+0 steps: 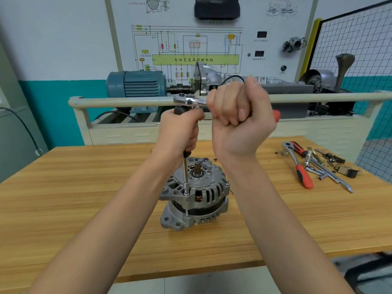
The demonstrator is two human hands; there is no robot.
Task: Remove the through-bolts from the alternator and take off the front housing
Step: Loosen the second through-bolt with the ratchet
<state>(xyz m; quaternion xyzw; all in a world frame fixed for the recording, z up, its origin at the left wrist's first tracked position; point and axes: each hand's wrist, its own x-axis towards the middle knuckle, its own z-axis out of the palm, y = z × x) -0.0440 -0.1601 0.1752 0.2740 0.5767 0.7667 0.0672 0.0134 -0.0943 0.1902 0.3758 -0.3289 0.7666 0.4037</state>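
Here the alternator (194, 193) stands on end near the middle of the wooden bench (63, 198), its shaft (197, 167) pointing straight up, so its long axis is vertical and the finned front housing (197, 183) faces the camera. A slim chrome extension bar (185, 175) rises upright from a through-bolt (186, 194) at the housing's near-left rim, and below the flange a bare length of that bolt shows across the dark gap to the rear housing. The alternator sits below and between both forearms, well under the hands. The left hand (180, 130) wraps its fingers around the black upper part of the bar, directly above the bolt. The right hand (239, 115) is a closed fist around the handle of a ratchet (189, 101), whose shiny head lies level atop the bar and whose red grip end pokes out to the right of the fist. The housing is cast grey metal with ribbed slots, through which copper windings show. At the bench's right lie a second ratchet (298, 164) with a red handle, plus loose sockets and bars (324, 170).
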